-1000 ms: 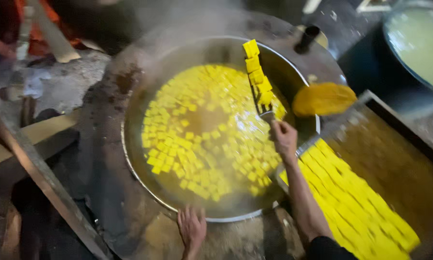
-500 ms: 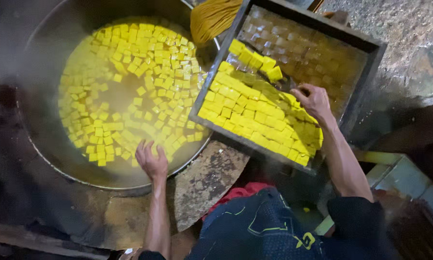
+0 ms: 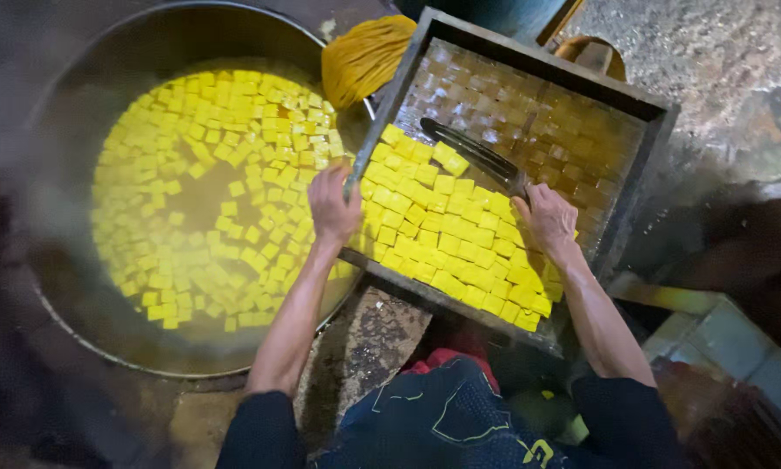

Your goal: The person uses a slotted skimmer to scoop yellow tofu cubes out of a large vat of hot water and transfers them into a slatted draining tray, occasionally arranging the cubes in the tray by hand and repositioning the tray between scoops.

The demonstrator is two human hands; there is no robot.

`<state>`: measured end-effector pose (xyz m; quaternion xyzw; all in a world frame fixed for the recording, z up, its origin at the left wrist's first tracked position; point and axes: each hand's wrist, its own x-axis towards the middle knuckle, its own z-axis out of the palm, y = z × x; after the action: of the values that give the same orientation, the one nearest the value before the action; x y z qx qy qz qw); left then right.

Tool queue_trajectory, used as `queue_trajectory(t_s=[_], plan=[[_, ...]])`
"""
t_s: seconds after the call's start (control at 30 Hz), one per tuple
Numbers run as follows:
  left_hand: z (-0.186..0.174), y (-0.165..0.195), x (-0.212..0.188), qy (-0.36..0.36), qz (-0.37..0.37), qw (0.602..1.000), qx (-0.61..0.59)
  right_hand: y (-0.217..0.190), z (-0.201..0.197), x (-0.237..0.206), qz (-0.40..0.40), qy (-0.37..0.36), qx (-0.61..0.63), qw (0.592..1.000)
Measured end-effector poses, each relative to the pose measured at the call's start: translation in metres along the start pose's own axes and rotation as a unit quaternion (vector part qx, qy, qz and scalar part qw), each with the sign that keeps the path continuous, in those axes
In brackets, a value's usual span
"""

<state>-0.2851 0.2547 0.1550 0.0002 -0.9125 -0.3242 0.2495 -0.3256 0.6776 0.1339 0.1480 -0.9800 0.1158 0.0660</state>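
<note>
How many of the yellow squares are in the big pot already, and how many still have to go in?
Done: lots of yellow cubes float in the big pot, and the tray's far half is bare. In hand: the left hand grips the tray's edge; the right hand holds a dark flat tool on the cubes. Left: several rows of tray cubes near the person.

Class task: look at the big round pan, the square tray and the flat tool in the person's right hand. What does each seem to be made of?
Pan: likely metal, dull grey with a thin bright rim. Tray: probably wood, with thick, dark, stained square walls. Tool: seemingly metal, a thin, dark, slightly shiny blade held by the right hand.
</note>
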Motion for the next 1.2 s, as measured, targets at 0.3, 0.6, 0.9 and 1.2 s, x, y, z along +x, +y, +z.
queue_trajectory(t_s=[0.3,0.6,0.9,1.2], plan=[[0.100,0.012,0.102,-0.171,0.158,0.970,0.068,0.001,-0.010,-0.011,0.011,-0.016,-0.011,1.000],[0.040,-0.016,0.038,-0.286,0.064,0.952,0.084,0.018,0.000,-0.021,0.098,0.066,0.064,0.991],[-0.158,-0.117,-0.223,0.095,-0.323,0.928,0.158,-0.063,0.028,-0.002,0.159,0.062,0.286,0.943],[-0.240,-0.135,-0.298,-0.068,-0.439,0.875,0.193,-0.338,0.054,0.016,0.116,-0.115,0.621,0.766]])
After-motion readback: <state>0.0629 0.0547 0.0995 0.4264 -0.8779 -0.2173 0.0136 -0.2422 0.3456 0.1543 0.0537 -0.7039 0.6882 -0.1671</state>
